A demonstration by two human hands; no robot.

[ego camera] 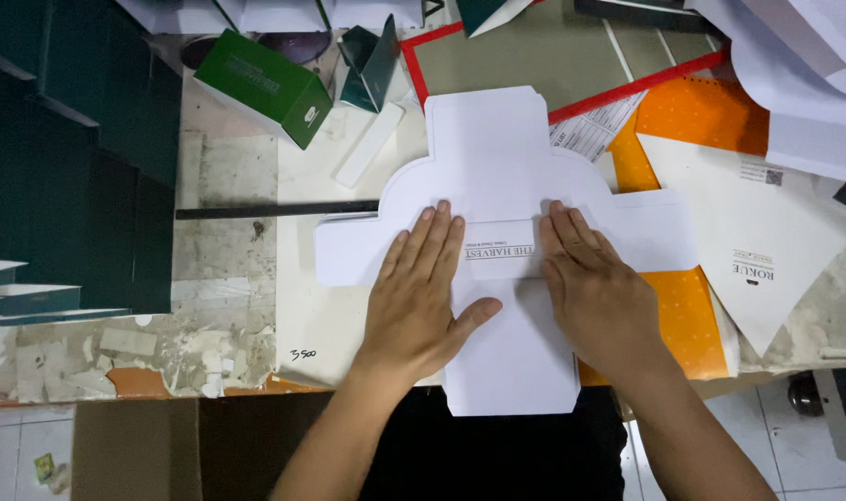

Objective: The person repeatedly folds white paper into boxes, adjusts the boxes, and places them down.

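Observation:
A white die-cut paper sheet (pixel 497 158), cross-shaped with side flaps and rounded shoulders, lies flat on the worktable. Small print runs across its middle. My left hand (pixel 421 292) lies palm down on the sheet left of the print, fingers together and pointing away from me. My right hand (pixel 594 288) presses flat on the sheet right of the print. Neither hand holds anything. The sheet's lower flap (pixel 516 376) hangs past the table's near edge.
A green carton (pixel 265 83) lies at the back left beside a white bar (pixel 369 146). A thin black rod (pixel 274 211) lies left of the sheet. Dark green flat boxes (pixel 70 158) stack at left. An orange sheet (pixel 687 311) and white printed sheets (pixel 757 241) lie at right.

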